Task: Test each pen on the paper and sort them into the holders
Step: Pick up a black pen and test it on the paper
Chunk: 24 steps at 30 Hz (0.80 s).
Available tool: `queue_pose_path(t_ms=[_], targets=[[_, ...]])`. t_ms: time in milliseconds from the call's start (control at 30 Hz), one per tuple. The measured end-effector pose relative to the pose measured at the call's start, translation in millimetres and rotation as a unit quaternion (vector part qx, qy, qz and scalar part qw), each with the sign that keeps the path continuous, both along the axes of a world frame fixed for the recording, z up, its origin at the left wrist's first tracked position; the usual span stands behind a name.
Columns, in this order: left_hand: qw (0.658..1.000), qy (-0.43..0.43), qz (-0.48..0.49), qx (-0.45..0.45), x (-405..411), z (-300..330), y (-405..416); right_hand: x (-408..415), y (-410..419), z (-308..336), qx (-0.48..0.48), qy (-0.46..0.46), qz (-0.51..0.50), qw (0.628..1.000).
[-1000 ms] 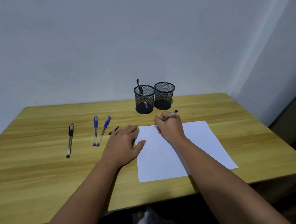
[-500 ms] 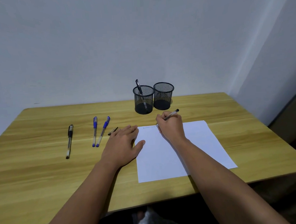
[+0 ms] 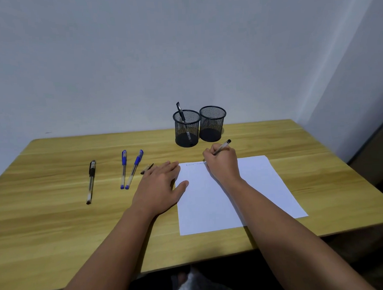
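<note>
- Right now the right hand [image 3: 222,163] pinches a clear pen [image 3: 222,147] in a writing grip near the paper's [image 3: 244,193] far left corner; the pen's black end tilts up and to the right, and its tip is hidden behind the fingers.
- Faint scribbles [image 3: 195,164] run along the paper's top edge, just left of that hand; too small to read.
- Beside it, the left hand [image 3: 159,186] lies flat and spread on the surface [image 3: 57,229], its thumb resting on the paper's left edge.
- Just past the left fingertips lies a small dark pen cap [image 3: 146,168], close to the fingers; whether it touches them cannot be told.
- Two blue-capped pens [image 3: 129,169] lie side by side left of the cap, their near ends almost meeting and their capped ends spread apart.
- Farther left, well apart from them, lies a black pen [image 3: 91,181], cap end away from the person.
- Two black mesh holders stand touching at the back of the surface, beyond the paper.
- Inside the left holder [image 3: 187,128] stands one black pen [image 3: 180,112], leaning left over the rim.
- No pen shows above the rim of the right holder [image 3: 212,123].
</note>
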State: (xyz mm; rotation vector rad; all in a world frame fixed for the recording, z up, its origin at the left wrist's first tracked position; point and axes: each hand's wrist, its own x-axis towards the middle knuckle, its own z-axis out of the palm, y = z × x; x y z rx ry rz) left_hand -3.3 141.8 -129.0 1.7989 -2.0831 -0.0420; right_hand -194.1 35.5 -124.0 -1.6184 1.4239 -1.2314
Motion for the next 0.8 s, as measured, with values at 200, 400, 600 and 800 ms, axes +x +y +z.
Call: queue_pose_path(t_ms=[200,400,600,800], targets=[[1.000,0.004,0.001,0.001,0,-1,0,0,1,-1,-0.005,0.001,0.001,1.000],[1.000,0.004,-0.001,0.000,0,0,0,1,2,2,-0.012,0.006,0.001,1.000],[1.000,-0.003,0.000,0.005,-1,1,1,-3,-1,11,0.062,-0.074,-0.057,0.994],[1.000,-0.002,-0.003,0.001,0,1,1,-9,-6,20,0.112,-0.194,-0.067,0.972]])
